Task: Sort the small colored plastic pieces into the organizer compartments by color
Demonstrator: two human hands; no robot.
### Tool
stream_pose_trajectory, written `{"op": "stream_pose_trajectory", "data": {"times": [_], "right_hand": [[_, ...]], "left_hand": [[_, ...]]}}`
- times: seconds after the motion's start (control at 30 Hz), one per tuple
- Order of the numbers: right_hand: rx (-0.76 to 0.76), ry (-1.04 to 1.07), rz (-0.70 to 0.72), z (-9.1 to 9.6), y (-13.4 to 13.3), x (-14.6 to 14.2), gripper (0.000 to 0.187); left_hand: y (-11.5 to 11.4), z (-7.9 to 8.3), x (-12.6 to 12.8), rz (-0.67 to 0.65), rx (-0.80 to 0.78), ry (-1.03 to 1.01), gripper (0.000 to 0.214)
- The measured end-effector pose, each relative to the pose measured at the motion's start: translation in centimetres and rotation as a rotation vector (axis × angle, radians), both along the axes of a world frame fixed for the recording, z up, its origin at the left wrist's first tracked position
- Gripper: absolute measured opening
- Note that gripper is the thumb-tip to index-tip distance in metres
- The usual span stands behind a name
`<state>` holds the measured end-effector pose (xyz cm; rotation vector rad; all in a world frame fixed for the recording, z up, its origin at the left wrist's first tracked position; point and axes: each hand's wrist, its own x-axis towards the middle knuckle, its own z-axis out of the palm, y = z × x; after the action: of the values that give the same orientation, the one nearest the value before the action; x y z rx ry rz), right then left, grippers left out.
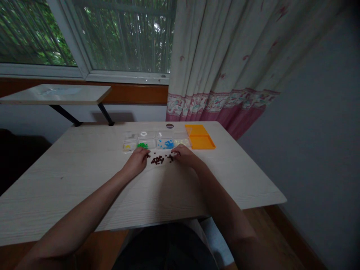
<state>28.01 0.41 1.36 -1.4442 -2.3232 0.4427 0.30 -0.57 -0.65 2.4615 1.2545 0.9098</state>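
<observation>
Small dark brown pieces (pixel 157 160) lie in a loose pile on the table, between my two hands. My left hand (pixel 137 160) rests at the pile's left side, its fingers curled together against a few brown pieces at the fingertips. On the right, my right hand (pixel 184 155) is closed in a pinch, with brown pieces at its thumb and fingertips. Just beyond the hands stands a clear compartment box (pixel 147 136). Its near compartments hold green pieces (pixel 142 145), blue pieces (pixel 169 144), pale yellow pieces (pixel 182 142) and a little yellow (pixel 128 146).
An orange tray or lid (pixel 201 141) lies at the box's right end. A round dark item (pixel 170 126) sits near the table's (pixel 225 180) back edge. A raised shelf (pixel 92 93) stands at the back left. Curtains (pixel 202 75) hang behind the table.
</observation>
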Motion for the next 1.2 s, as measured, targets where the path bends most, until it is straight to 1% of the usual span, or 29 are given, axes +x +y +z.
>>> {"op": "stream_pose_trajectory", "data": {"times": [0.17,0.23,0.27,0.3,0.4,0.47,0.5,0.57,0.7,0.77,0.83,0.93,1.0,1.1,1.13,1.2], "right_hand": [[0.033,0.117,0.090,-1.6,-0.3,-2.4,0.025],[0.062,0.155,0.130,-1.6,-0.4,-2.7,0.024],[0.083,0.167,0.123,-1.5,-0.4,-2.6,0.023],[0.104,0.173,0.093,-1.2,-0.3,-2.3,0.023],[0.124,0.113,-0.075,-0.4,0.2,-1.0,0.025],[0.099,0.034,-0.135,-0.1,0.3,-0.5,0.027],[0.087,0.006,-0.141,-0.2,0.3,-0.5,0.027],[0.085,-0.006,-0.120,-0.6,-0.1,-1.2,0.028],[0.132,0.083,-0.006,-1.4,-1.2,-3.4,0.023],[0.142,0.121,0.037,-1.3,-1.3,-3.8,0.021],[0.140,0.125,0.019,-0.7,-1.2,-3.3,0.019],[0.073,0.059,-0.051,0.6,-0.8,-1.4,0.017],[-0.004,0.010,-0.096,1.3,-0.8,-0.1,0.021],[-0.135,-0.070,-0.056,2.0,-1.2,0.7,0.039],[-0.155,-0.084,-0.035,2.1,-1.4,0.5,0.039],[-0.146,-0.089,0.000,2.2,-1.8,-0.2,0.030]], "left_hand": [[-0.1,-0.3,1.7,-0.048,0.020,-0.007,0.038],[-0.2,-0.1,2.0,-0.069,0.010,0.005,0.036],[-0.2,0.0,2.0,-0.075,0.008,0.006,0.035],[-0.2,0.1,1.8,-0.075,0.008,0.003,0.034],[0.0,0.2,1.1,-0.037,0.022,-0.015,0.033],[0.2,0.1,0.9,-0.022,0.024,-0.006,0.033],[0.2,0.1,0.9,-0.026,0.023,0.002,0.034],[0.1,-0.1,1.4,-0.060,0.019,0.014,0.035],[-0.5,0.1,2.8,-0.177,-0.015,0.014,0.037],[-0.8,0.4,3.0,-0.210,-0.027,0.015,0.036],[-0.9,0.7,2.7,-0.191,-0.024,0.001,0.033],[-0.6,0.9,1.6,-0.144,-0.037,-0.019,0.030],[-0.5,1.1,0.9,-0.168,-0.078,0.001,0.035],[-0.5,1.2,0.6,-0.226,-0.098,0.050,0.054],[-0.6,1.3,0.8,-0.237,-0.093,0.065,0.056],[-0.9,1.3,1.4,-0.239,-0.087,0.086,0.053]]}}
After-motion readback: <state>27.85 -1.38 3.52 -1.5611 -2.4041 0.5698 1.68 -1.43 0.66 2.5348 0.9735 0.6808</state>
